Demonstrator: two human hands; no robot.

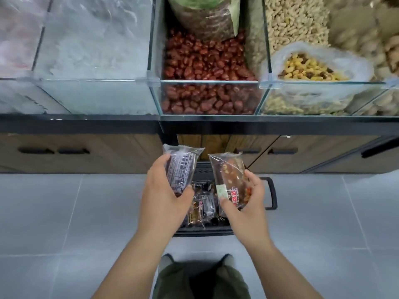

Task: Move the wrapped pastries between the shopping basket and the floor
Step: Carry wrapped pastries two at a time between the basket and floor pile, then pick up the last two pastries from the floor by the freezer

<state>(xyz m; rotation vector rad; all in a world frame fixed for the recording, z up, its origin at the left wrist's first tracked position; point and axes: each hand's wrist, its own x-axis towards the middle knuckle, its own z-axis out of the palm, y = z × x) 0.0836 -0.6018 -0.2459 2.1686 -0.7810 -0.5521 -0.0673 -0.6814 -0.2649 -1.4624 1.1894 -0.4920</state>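
Left grip [164,197] curled round a dark wrapped pastry [183,167], thumb across its near end. Right grip [244,201] pinching a second, nut-topped pastry [228,175] by its near end. Both packs are held up side by side, not touching, over the shopping basket [203,233].

Basket sits on the grey tile floor [64,212], just ahead of my feet. More wrapped packs [203,206] lie in it. No pack on the tiles that I can see.

Judgement: transfer under way, two in hand, several left in the basket. Which way these two are headed I cannot tell.

Writing: left pack shows a printed back panel of dense small text, unreadable. Right pack carries a pale sticker and a red label with characters, too blurred to read.

Far: wooden cabinet doors [86,152], then glass bins [207,81], with red dried fruit [207,65] in the middle one.
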